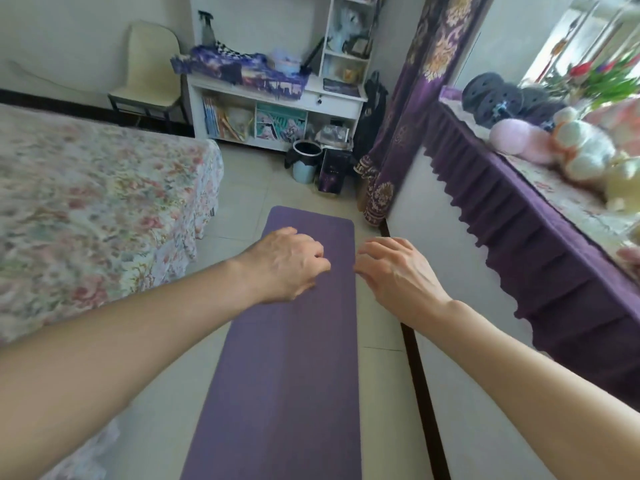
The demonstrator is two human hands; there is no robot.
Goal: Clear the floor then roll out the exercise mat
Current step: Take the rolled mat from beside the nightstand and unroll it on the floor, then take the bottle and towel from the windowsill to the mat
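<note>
A pale tiled floor (242, 202) runs between a bed (86, 202) with a floral cover on the left and a white wall (450, 271) on the right, where a purple-draped ledge (536, 237) carries soft toys (571, 147) and dark weight plates (491, 95). The purple mat (287, 375) lies flat and unrolled along the floor, its far rounded end short of a bin (305, 161) and a dark box (334, 171) standing in front of white shelves (277, 109). A cream chair (152, 71) stands in the far corner. Both bare forearms reach forward above the mat. The left hand (287, 261) hangs palm down with fingers curled loosely inward, holding nothing. The right hand (398, 271) hovers over the mat's right edge, fingers bent and slightly apart, also empty. Strips of bare tile show on both sides of the mat, wider toward the bed, narrow toward the dark skirting (419, 375) at the wall.
</note>
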